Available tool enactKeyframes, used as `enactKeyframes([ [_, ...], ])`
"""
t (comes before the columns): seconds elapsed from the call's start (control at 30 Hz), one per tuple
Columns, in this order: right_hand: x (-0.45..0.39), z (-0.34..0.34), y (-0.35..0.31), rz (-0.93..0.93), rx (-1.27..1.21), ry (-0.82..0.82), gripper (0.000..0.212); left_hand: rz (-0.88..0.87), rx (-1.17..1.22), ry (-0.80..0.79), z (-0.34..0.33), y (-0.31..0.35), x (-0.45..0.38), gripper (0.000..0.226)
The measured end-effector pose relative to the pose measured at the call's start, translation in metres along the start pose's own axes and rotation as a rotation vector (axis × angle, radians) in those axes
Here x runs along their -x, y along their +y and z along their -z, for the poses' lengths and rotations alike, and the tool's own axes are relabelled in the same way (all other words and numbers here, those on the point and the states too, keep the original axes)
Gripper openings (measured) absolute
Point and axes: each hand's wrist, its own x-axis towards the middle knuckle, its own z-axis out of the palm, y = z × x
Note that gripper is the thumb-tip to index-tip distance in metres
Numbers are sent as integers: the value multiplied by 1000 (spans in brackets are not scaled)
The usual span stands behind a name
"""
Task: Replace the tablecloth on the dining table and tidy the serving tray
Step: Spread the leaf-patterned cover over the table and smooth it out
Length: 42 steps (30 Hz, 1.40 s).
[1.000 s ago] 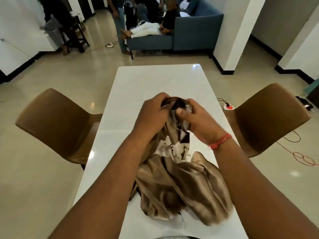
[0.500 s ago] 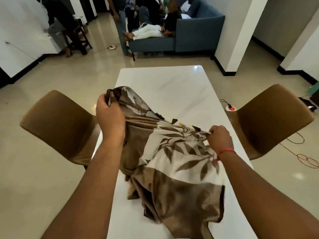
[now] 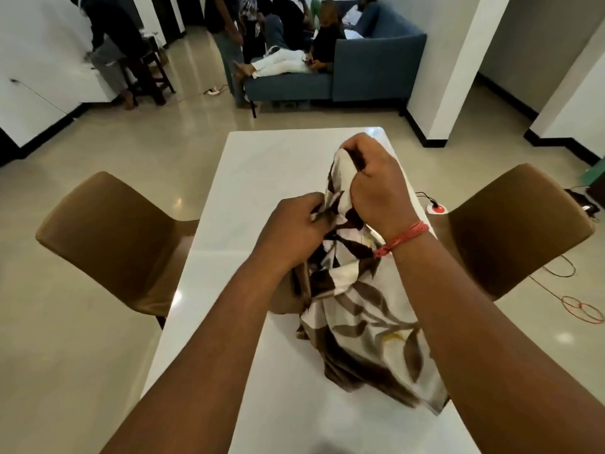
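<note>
Brown-and-cream tablecloth (image 3: 357, 309) lies bunched on the white table (image 3: 248, 178), gripped by left hand (image 3: 291, 231) and, higher, right hand (image 3: 376, 188).

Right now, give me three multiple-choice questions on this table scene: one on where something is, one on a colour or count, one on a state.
1. Where does the red thread band sit?
A. on the right wrist
B. on the left wrist
C. on the table

2. How many brown chairs flank the white table?
A. one
B. two
C. four

3. What state is the leaf-print tablecloth in?
A. spread flat over the table
B. folded into a neat square
C. bunched up and gripped in both hands

Answers:
1 A: the red thread band circles the wrist just below the right hand.
2 B: one brown chair stands on each side of the white table, the other here.
3 C: the leaf-print tablecloth lies crumpled, with the left hand and the right hand clenched on its upper part.
</note>
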Motion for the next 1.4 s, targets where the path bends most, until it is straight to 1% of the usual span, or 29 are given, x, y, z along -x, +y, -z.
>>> enactKeyframes([
  [0.07,5,2,13,-232,-214,53,25,43,123,51,8,-5,-2,15],
  [0.1,9,5,21,-311,-265,101,26,62,201,61,13,-7,-2,16],
  [0.17,15,12,33,-376,-257,156,26,82,320,74,22,-10,-3,18],
  [0.2,18,15,37,-371,-239,146,26,91,361,90,24,-11,-4,17],
  [0.23,21,18,41,-340,-216,89,25,101,398,111,26,-10,-4,17],
  [0.27,24,20,44,-291,-180,-8,24,114,441,137,27,-10,-4,17],
  [0.3,27,24,45,-243,-140,-125,20,135,487,163,26,-11,-3,17],
  [0.37,31,29,48,-204,-94,-358,11,155,568,173,24,-10,0,17],
  [0.47,36,29,55,-239,65,-647,10,161,700,203,23,-5,4,23],
  [0.5,40,25,58,-268,155,-720,14,160,766,237,27,-1,4,26],
  [0.53,47,20,66,-294,225,-746,23,154,828,269,31,3,4,27],
  [0.57,53,15,77,-316,261,-723,27,140,875,295,35,6,5,27],
  [0.6,58,11,88,-343,282,-663,26,119,901,310,40,8,5,27],
  [0.67,65,6,102,-387,321,-508,24,80,916,308,45,8,6,27],
  [0.73,60,11,107,-408,383,-279,25,74,946,304,47,3,9,29],
  [0.8,44,24,102,-417,388,-17,9,93,985,312,45,-6,12,35],
  [0.83,34,33,97,-434,344,89,4,112,986,316,43,-10,14,37],
  [0.87,23,40,92,-468,251,159,12,135,981,320,42,-13,15,37],
  [0.9,13,45,86,-508,105,191,18,165,982,332,41,-16,16,36],
  [0.93,6,50,79,-532,-45,180,22,201,990,357,41,-18,16,34],
  [1.0,0,55,62,-498,-219,68,27,268,994,429,44,-25,13,27],
  [1.07,2,60,44,-358,-250,-75,28,308,969,486,49,-32,10,24],
  [1.1,4,63,39,-281,-228,-137,28,319,949,504,51,-34,10,24],
  [1.17,6,64,37,-163,-69,-295,17,307,921,524,53,-35,10,25],
  [1.2,8,65,38,-151,27,-383,13,292,916,523,53,-33,10,24],
  [1.33,19,70,44,-219,265,-687,21,259,908,491,53,-27,10,24],
  [1.4,23,72,49,-262,391,-786,23,269,945,520,56,-24,11,26],
])
